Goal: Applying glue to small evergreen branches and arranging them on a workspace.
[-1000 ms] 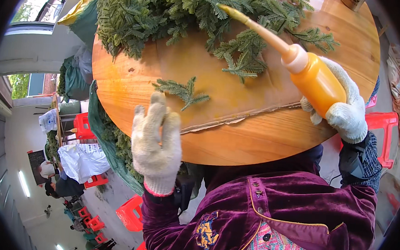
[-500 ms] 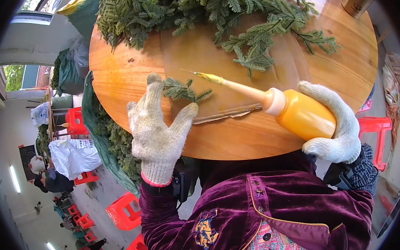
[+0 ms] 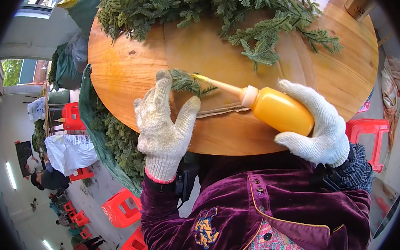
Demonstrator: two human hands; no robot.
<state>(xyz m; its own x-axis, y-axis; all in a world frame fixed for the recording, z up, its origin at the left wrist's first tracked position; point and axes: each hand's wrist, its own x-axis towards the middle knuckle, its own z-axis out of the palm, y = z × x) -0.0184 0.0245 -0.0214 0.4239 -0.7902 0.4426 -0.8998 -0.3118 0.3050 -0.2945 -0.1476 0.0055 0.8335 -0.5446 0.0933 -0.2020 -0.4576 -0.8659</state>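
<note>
My left hand [image 3: 165, 129], in a knitted off-white glove, has its index finger and thumb spread. A small green fir sprig [image 3: 186, 83] lies across the gap between them, its left end against the index fingertip. A squeeze bottle [image 3: 283, 112] of yellow-orange liquid lies tilted in my gloved right hand [image 3: 321, 125], fingers and thumb wrapped round its base. Its long pale nozzle points left and ends in a yellow-smeared tip. That tip is over or touching the sprig; which, I cannot tell. Under the sprig is a brown board [image 3: 240, 72] with a ragged near edge.
A heap of fir branches [image 3: 207, 6] covers the far side of the round wooden table [image 3: 116, 74]. More greenery fills a green sack [image 3: 94, 127] at the left edge. Red stools [image 3: 122, 207] stand around. A brown cup [image 3: 357, 7] stands far right. People are at the far left.
The bottle has come left and its nozzle tip now meets the sprig in view. My left hand and the sprig have shifted slightly right.
</note>
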